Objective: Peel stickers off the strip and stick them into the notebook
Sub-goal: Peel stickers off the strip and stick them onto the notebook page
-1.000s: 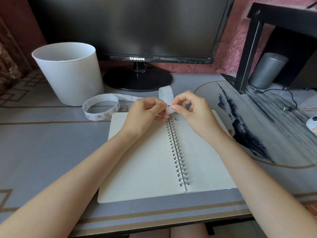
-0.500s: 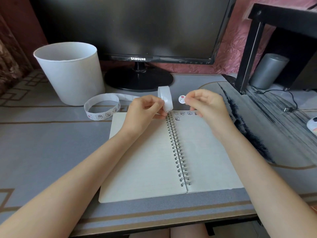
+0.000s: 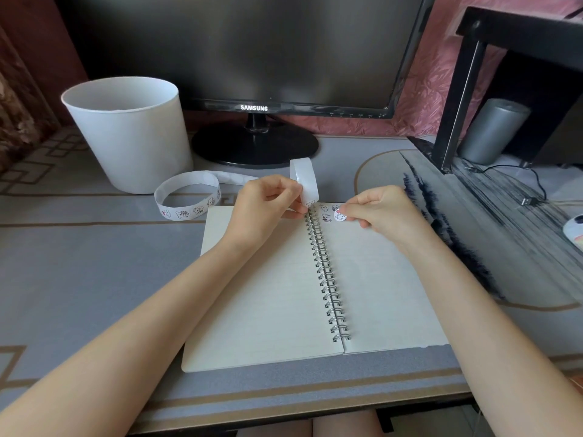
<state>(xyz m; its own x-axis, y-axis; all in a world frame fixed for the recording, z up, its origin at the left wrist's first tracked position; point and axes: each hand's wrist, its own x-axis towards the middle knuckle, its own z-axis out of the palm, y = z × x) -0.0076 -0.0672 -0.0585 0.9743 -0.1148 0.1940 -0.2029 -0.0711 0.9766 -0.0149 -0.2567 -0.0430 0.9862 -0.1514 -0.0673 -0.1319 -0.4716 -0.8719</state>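
An open spiral notebook (image 3: 271, 294) lies flat on the desk in front of me. Several small stickers sit along the top of its right page. My left hand (image 3: 265, 206) pinches the white sticker strip (image 3: 189, 197) just left of the spiral; the strip loops up above my fingers and trails left in a coil on the desk. My right hand (image 3: 381, 209) pinches a round white sticker (image 3: 339, 215) with a red mark, held low over the top of the right page, beside the stuck ones. Whether it touches the paper I cannot tell.
A white bucket (image 3: 129, 134) stands at the back left. A black monitor (image 3: 252, 52) on a round stand is behind the notebook. A black shelf frame (image 3: 457, 89), a grey cylinder (image 3: 492, 130) and a USB cable (image 3: 530, 197) are at the right.
My right hand peeled the round sticker off the strip, lifted it to the right, and has now brought it down to the top of the right page. The left hand kept its hold.
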